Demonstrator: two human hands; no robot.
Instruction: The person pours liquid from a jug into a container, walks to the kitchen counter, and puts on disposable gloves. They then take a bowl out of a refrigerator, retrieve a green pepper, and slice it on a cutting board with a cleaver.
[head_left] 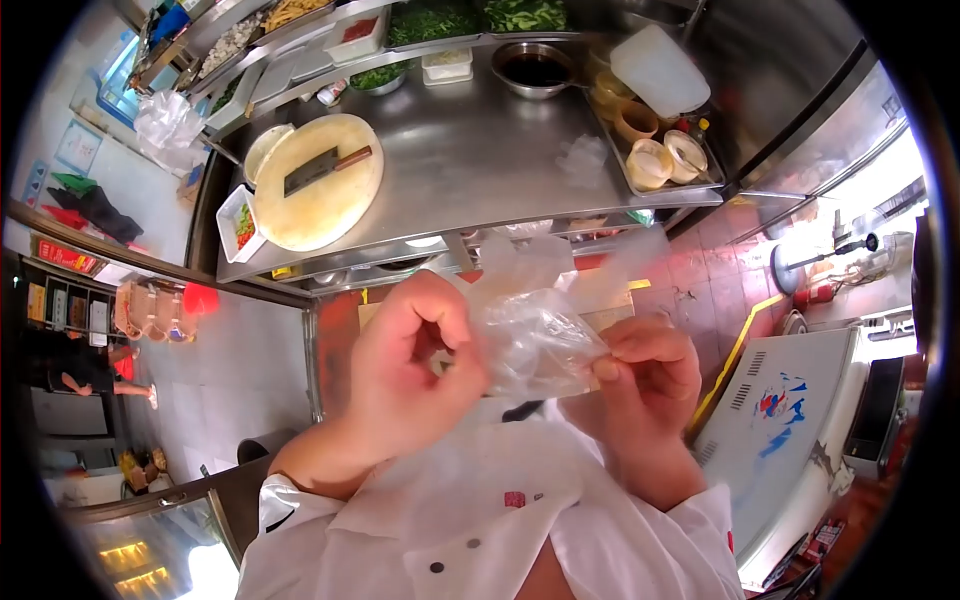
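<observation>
A crumpled clear plastic bag (535, 340) is stretched between my two hands, in front of the white jacket I wear. My left hand (415, 365) pinches its left side, thumb and forefinger curled into a ring. At its right edge, my right hand (645, 375) grips the plastic between thumb and fingers. The upper part of the bag is blurred and see-through. Beyond the hands, a cleaver (318, 172) lies on a round cutting board (340, 215) on the steel counter (450, 150).
A bowl of dark liquid (533, 70) stands at the counter's back. A tray (655, 187) of seasoning containers sits at its right end. A white chest appliance (780, 400) is at the right. Another person's legs (100, 380) show at the far left.
</observation>
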